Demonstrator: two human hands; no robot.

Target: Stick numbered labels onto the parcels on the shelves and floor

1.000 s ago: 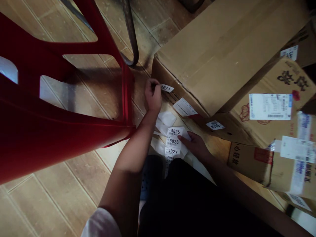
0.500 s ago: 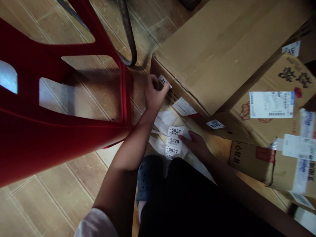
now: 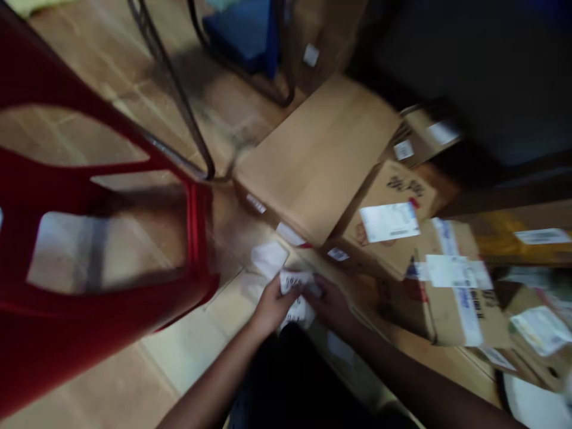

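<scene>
Evidently I'm handling the label strip (image 3: pixel 295 280), pinched between left hand (image 3: pixel 269 307) and right hand (image 3: pixel 333 305) above the floor (image 3: pixel 107 372), below the large carton's (image 3: pixel 315 164) near edge; any next move calls for steady fingertips.

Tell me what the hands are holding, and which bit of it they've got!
A strip of number labels, near its upper end in view: the left hand at its left side, the right hand at its right.
</scene>
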